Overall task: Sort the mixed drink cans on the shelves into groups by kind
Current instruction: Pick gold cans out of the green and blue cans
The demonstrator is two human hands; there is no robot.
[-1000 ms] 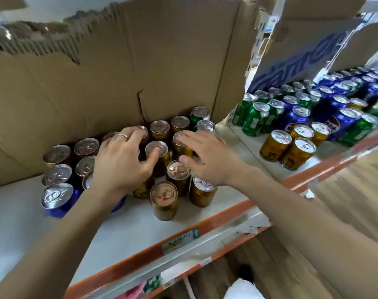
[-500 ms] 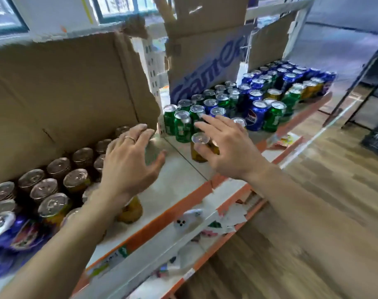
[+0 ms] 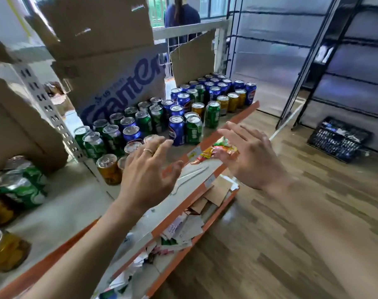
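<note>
Nearest me, at eight o'clock in the view, a near gold can [image 3: 4, 251] stands on the shelf [image 3: 65, 212], with blurred green cans [image 3: 21, 186] behind it at nine o'clock. My left hand [image 3: 147, 171] hovers over the shelf's front edge at the centre, fingers spread and relaxed, holding nothing. A ring [image 3: 148, 151] sits on one finger. My right hand [image 3: 248, 156] hangs at its three o'clock, out past the shelf edge, fingers likewise splayed and empty. The hands are apart. At nine o'clock of the left hand an upright gold can [image 3: 109, 169] stands just beside it. Under the hands, at six o'clock, the lower shelf [image 3: 153, 231] holds paper scraps [image 3: 183, 229].

Further on, toward twelve o'clock, the kinds are mixed. There is a green cluster [image 3: 93, 143] at ten o'clock, then a blue can [image 3: 176, 130] right beside a green can [image 3: 193, 130]. Beyond these, at one o'clock, is a gold row [image 3: 233, 102] with blue cans [image 3: 227, 85] behind. Lettered cardboard [image 3: 119, 87] backs them. A black crate [image 3: 339, 139] sits on the floor at three o'clock.
</note>
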